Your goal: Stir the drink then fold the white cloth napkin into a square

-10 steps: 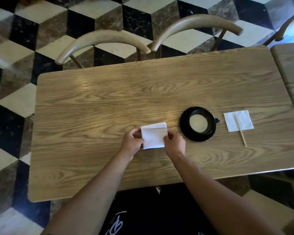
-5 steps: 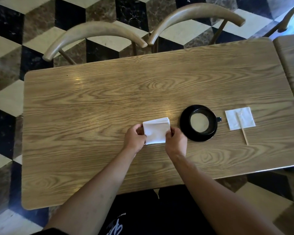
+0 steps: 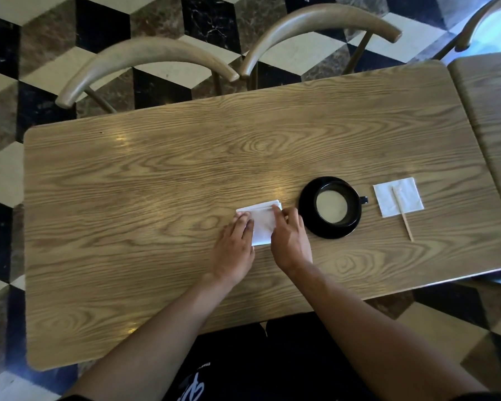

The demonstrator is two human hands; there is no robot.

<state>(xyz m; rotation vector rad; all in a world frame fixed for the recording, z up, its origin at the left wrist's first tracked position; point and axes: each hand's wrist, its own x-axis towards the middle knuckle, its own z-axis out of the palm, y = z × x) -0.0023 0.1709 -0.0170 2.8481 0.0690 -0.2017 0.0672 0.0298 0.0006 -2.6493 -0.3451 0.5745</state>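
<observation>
The napkin (image 3: 261, 224) lies folded small on the table (image 3: 145, 198), just left of the cup (image 3: 331, 206). The left hand (image 3: 234, 250) presses flat on its left edge and the right hand (image 3: 290, 241) on its right side; the fingers (image 3: 277, 211) lie stretched out on it, not pinching. I think the layers can spring open if the hands lift too early. The right hand is near the cup, so a careless move can knock it.

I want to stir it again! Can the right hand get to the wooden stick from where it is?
Probably yes. The right hand rests on the folded napkin, so it would have to let go. The stirring stick lies uncovered on a paper napkin beyond the cup, so the hand must pass around or over that.
</observation>
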